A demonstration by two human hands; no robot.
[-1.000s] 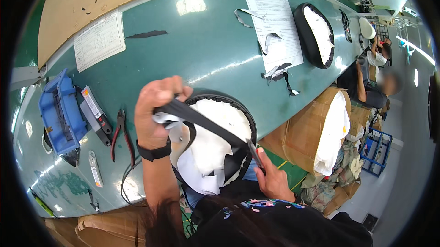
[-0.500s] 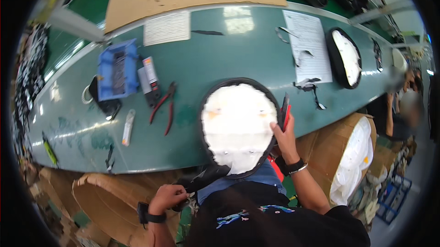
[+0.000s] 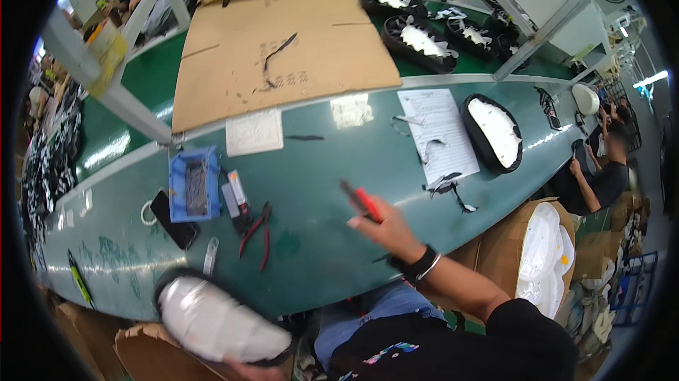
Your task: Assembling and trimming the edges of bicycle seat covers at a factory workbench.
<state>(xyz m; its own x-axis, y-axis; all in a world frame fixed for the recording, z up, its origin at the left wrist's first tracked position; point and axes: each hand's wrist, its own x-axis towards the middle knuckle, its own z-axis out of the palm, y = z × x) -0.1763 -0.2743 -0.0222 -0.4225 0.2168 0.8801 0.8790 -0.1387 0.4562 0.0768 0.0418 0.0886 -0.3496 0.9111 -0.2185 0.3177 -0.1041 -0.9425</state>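
At the lower left, beyond the table's near edge, an oval pad (image 3: 219, 317) with a black rim and a white face is tilted and slightly smeared by motion. My left hand (image 3: 251, 371) grips its lower edge, and most of that hand is out of view. Over the middle of the green table (image 3: 318, 254), my right hand (image 3: 392, 229) is closed round a red utility knife (image 3: 366, 204), its tip pointing up and left. The pad and the knife are well apart.
A blue bin (image 3: 192, 183), black phone (image 3: 172, 220), red-handled pliers (image 3: 257, 236) and green knife (image 3: 79, 282) lie left. Right are a written sheet (image 3: 438, 133), black scraps (image 3: 453, 189) and another pad (image 3: 491, 133). A cardboard box (image 3: 488, 254) stands below. A co-worker (image 3: 601, 176) sits far right.
The pad has gone from in front of my body to the lower left, now in my left hand. My right hand has left it and moved up-left with the knife. The view has tilted up.
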